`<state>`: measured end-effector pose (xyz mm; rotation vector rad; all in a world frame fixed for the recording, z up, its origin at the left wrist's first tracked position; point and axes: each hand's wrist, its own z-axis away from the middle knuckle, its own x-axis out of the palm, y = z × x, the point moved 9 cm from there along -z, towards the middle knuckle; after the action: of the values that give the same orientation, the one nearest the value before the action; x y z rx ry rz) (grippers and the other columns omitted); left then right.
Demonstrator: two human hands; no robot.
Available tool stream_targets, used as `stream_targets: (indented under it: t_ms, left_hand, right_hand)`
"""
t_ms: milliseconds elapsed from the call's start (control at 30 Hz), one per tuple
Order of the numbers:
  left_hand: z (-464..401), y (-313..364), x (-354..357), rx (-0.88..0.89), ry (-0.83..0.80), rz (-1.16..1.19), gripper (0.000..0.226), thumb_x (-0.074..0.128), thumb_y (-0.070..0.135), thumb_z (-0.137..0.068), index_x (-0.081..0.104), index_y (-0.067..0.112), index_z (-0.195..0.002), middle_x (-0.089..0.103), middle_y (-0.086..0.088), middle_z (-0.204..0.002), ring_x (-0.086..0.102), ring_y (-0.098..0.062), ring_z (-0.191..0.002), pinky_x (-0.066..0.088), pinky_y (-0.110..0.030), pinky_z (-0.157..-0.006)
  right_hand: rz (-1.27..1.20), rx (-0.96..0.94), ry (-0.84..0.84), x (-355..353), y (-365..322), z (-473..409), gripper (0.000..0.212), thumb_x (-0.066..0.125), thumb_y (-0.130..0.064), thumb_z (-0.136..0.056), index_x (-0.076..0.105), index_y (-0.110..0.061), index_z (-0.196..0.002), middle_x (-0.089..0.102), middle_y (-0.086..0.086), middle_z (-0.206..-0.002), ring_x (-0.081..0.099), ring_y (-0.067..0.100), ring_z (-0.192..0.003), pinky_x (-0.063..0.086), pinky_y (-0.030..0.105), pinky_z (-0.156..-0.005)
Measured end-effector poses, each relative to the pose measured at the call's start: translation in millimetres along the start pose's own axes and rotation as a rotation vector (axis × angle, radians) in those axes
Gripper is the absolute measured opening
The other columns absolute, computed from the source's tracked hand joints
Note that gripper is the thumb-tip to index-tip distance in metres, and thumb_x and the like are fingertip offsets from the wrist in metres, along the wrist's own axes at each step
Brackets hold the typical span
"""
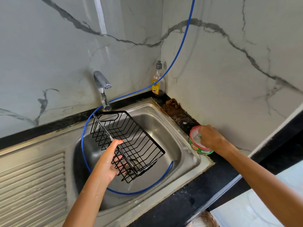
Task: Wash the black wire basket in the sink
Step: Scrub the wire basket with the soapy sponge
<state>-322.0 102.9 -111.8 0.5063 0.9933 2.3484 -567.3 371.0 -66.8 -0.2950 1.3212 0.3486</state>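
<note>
The black wire basket (pixel 129 145) hangs tilted over the steel sink (pixel 188 154), its handle end toward the tap. My left hand (pixel 109 161) grips its near long side, thumb on the rim and fingers under the wires. My right hand (pixel 211 138) reaches into a round green and red tub of dish soap (pixel 199 147) on the black counter right of the sink. Its fingers are curled on a pale scrubber (pixel 197 136) pressed into the white paste.
A steel tap (pixel 102 89) stands behind the sink. A blue hose (pixel 178 51) drops from above and loops round the basin. A clear soap bottle (pixel 158 81) stands in the corner beside brown grime. The ribbed drainboard (pixel 32 185) lies to the left.
</note>
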Motion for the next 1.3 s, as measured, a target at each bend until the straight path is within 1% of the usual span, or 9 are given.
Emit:
stream_targets:
  t_ms: [167,333,433,533,667,867,967,1167,1300]
  left_hand:
    - [5.4,5.5,-3.2,0.010,-0.005,0.018,0.053,0.077,0.038,-0.075,0.055,0.016,-0.118,0.059,-0.014,-0.111,0.060,-0.030,-0.097,0.052,-0.047,-0.088]
    - [11.5,18.5,-11.9,0.088,0.041,-0.050,0.073,0.079,0.048,-0.070,0.046,0.013,-0.125,0.058,-0.010,-0.109,0.060,-0.028,-0.101,0.049,-0.045,-0.091]
    - [15.7,25.2,-14.7,0.133,0.038,-0.085,0.083,0.080,0.055,-0.063,0.046,0.014,-0.125,0.059,-0.009,-0.113,0.061,-0.027,-0.102,0.052,-0.046,-0.091]
    - [24.1,33.1,-13.2,0.177,0.042,-0.159,0.111,0.080,0.066,-0.038,0.048,0.015,-0.131,0.058,-0.007,-0.122,0.059,-0.024,-0.107,0.053,-0.047,-0.092]
    - [33.3,40.0,-12.8,0.229,0.085,-0.236,0.094,0.079,0.066,-0.048,0.056,0.013,-0.123,0.061,-0.005,-0.119,0.061,-0.022,-0.103,0.054,-0.046,-0.091]
    - [39.2,48.7,-29.9,0.304,0.245,-0.228,0.102,0.070,0.069,-0.046,0.056,0.006,-0.125,0.056,0.000,-0.083,0.058,-0.019,-0.072,0.052,-0.034,-0.066]
    - [39.0,52.0,-37.7,0.322,0.322,-0.309,0.103,0.066,0.072,-0.042,0.056,0.010,-0.124,0.063,-0.002,-0.101,0.063,-0.019,-0.087,0.057,-0.038,-0.080]
    - [34.3,51.7,-38.5,0.323,0.374,-0.415,0.099,0.063,0.074,-0.041,0.058,0.015,-0.121,0.064,-0.003,-0.114,0.063,-0.022,-0.101,0.056,-0.044,-0.088]
    - [32.0,51.6,-33.2,0.333,0.344,-0.437,0.099,0.063,0.073,-0.045,0.057,0.015,-0.124,0.065,-0.005,-0.116,0.064,-0.023,-0.103,0.056,-0.046,-0.089]
  right_hand:
    - [0.032,0.019,-0.007,-18.9,5.4,4.8,0.037,0.052,-0.015,-0.090,0.056,-0.014,-0.126,0.060,0.012,-0.118,0.060,0.031,-0.105,0.054,0.037,-0.080]
    - [-0.035,-0.004,0.264,-70.9,-13.1,8.7,0.033,0.050,-0.020,-0.091,0.058,-0.021,-0.123,0.064,0.011,-0.116,0.061,0.034,-0.102,0.051,0.038,-0.080]
    - [-0.264,-0.181,0.351,-85.1,-59.2,4.7,0.032,0.050,-0.018,-0.089,0.059,-0.020,-0.120,0.066,0.014,-0.111,0.063,0.035,-0.096,0.053,0.043,-0.081]
    - [-0.344,-0.420,0.459,-102.8,-130.9,7.7,0.031,0.052,-0.010,-0.089,0.059,-0.013,-0.119,0.066,0.011,-0.110,0.063,0.031,-0.096,0.052,0.040,-0.082]
    - [-0.050,-0.735,0.681,-113.9,-227.7,12.0,0.040,0.054,-0.003,-0.083,0.057,-0.014,-0.121,0.061,0.008,-0.120,0.056,0.031,-0.110,0.040,0.042,-0.097]
    - [0.119,-0.803,0.535,-71.9,-256.4,-4.4,0.066,0.047,0.007,-0.086,0.028,-0.010,-0.147,0.025,0.010,-0.153,0.032,0.032,-0.132,0.036,0.043,-0.107]
    - [0.040,-0.838,0.373,-28.6,-242.4,17.6,0.061,0.043,0.005,-0.091,0.025,-0.010,-0.148,0.017,0.008,-0.156,0.027,0.029,-0.134,0.036,0.041,-0.110]
    - [0.216,-1.282,0.321,17.3,-221.9,59.7,0.058,0.075,0.002,-0.072,0.059,-0.009,-0.127,0.058,0.013,-0.132,0.059,0.032,-0.114,0.054,0.043,-0.089]
    - [0.424,-1.444,0.515,-25.4,-240.3,31.2,0.059,0.092,-0.005,-0.044,0.075,-0.010,-0.100,0.072,0.012,-0.105,0.070,0.029,-0.085,0.059,0.036,-0.066]
